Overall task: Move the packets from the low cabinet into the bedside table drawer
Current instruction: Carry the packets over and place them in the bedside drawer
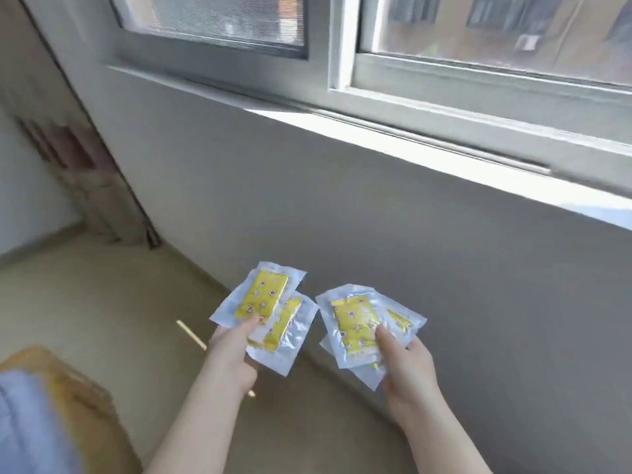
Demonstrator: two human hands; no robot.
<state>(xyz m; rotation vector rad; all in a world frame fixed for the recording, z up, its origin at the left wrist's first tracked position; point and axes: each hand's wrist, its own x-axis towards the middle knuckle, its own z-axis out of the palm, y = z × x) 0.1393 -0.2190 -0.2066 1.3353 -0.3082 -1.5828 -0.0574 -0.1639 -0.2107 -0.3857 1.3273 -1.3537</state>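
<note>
Two packets (263, 295) pinched in my left hand (232, 350), a few more in my right hand (407, 367). They're slick and loosely fanned, so one could slide out.

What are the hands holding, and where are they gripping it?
The left hand pinches two yellow packets by their near edge; the right hand pinches a second stack likewise.

We're getting bright daylight through the window (496, 25), glare on the sill (444, 145), sheen on the packets (263, 295), motion blur everywhere, edges bending.
</note>
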